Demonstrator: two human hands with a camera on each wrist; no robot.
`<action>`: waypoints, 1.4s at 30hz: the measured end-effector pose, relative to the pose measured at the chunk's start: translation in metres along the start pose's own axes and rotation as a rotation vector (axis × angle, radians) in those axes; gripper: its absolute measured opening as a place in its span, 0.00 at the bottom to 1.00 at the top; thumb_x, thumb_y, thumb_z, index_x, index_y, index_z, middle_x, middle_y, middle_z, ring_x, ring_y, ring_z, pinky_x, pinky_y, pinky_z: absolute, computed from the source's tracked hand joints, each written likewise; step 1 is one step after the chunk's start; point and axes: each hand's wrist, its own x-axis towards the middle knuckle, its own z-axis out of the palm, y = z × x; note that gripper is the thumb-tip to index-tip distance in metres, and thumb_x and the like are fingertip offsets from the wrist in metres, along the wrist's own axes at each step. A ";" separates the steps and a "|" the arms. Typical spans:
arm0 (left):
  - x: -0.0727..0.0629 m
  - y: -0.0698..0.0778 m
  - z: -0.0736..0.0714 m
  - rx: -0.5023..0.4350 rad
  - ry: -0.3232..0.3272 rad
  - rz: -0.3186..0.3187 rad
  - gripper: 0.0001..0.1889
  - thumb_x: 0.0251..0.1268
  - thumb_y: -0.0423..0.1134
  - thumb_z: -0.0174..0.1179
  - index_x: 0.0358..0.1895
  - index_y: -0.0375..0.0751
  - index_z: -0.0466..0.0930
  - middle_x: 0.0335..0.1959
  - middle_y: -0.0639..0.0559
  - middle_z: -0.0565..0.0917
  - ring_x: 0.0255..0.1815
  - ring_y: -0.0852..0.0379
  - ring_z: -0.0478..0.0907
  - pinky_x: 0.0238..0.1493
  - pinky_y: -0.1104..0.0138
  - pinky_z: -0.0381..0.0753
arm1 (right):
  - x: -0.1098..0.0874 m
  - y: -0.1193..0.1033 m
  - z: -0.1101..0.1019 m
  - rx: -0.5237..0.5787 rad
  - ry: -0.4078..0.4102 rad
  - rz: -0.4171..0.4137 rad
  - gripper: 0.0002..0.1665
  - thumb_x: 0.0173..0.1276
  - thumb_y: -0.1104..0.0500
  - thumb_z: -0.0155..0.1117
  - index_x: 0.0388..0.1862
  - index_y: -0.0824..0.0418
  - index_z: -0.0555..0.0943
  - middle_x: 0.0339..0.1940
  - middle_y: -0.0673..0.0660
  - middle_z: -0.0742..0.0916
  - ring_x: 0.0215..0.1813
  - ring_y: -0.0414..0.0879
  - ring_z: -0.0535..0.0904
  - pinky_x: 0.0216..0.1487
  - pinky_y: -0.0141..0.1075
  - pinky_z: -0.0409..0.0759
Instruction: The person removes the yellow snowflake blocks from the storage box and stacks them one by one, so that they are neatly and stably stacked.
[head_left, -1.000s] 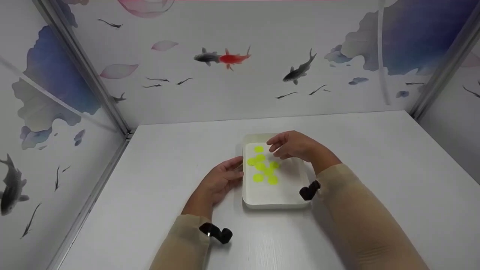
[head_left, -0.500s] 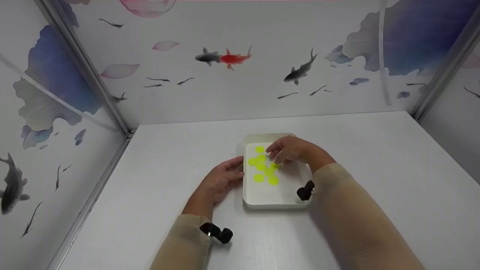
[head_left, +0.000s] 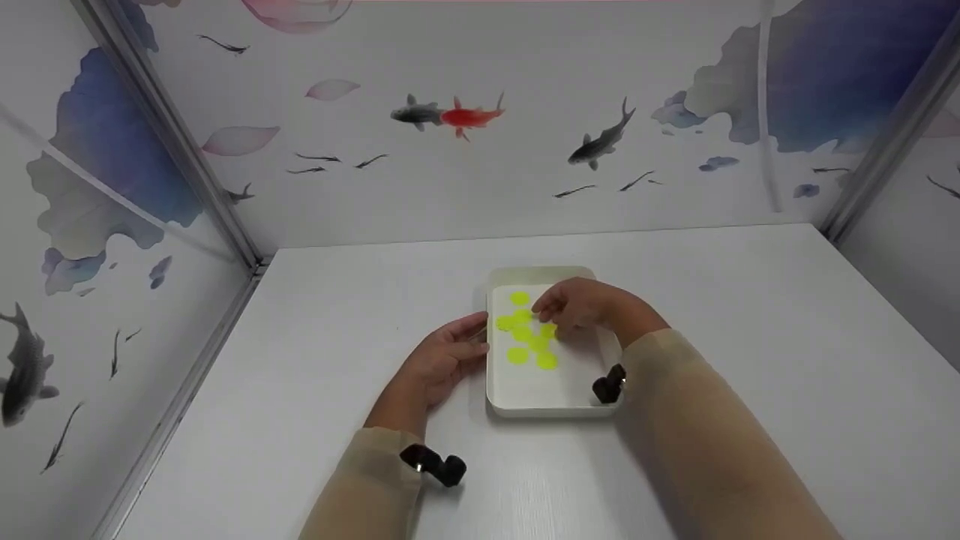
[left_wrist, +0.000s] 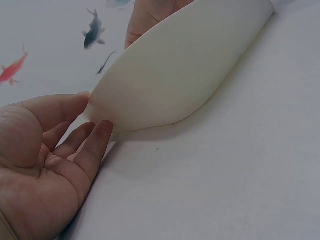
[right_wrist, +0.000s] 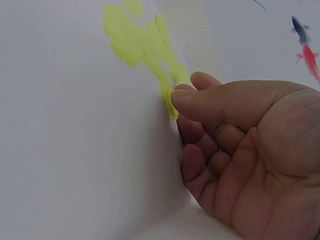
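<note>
A shallow white tray (head_left: 553, 390) lies on the table with several flat, bright yellow round pieces (head_left: 517, 355) inside, some overlapping. My left hand (head_left: 442, 360) rests beside the tray's left side; in the left wrist view its thumb and fingertips touch the outer wall (left_wrist: 165, 80), fingers relaxed. Inside the tray, my right hand (head_left: 585, 306) has curled fingers low over the right part of the yellow group. The right wrist view shows thumb and forefinger tips together at the edge of one yellow disc (right_wrist: 169, 102), pinching it; the hand partly hides it.
The white tabletop (head_left: 337, 315) extends around the tray. White panels printed with fish and leaves stand behind (head_left: 480, 195) and at both sides, joined by metal corner posts. A small black camera (head_left: 435, 465) sits on each sleeve cuff.
My right hand has lowered a little toward the tray floor, and its fingers have drawn together near the yellow pieces. My left hand and the tray have stayed in place.
</note>
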 end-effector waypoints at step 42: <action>0.000 0.001 0.001 -0.009 -0.010 0.008 0.35 0.68 0.25 0.67 0.78 0.46 0.74 0.79 0.49 0.76 0.76 0.51 0.78 0.72 0.60 0.80 | -0.002 0.002 0.001 0.199 0.154 -0.044 0.16 0.78 0.54 0.67 0.60 0.51 0.90 0.58 0.53 0.89 0.54 0.51 0.81 0.60 0.42 0.81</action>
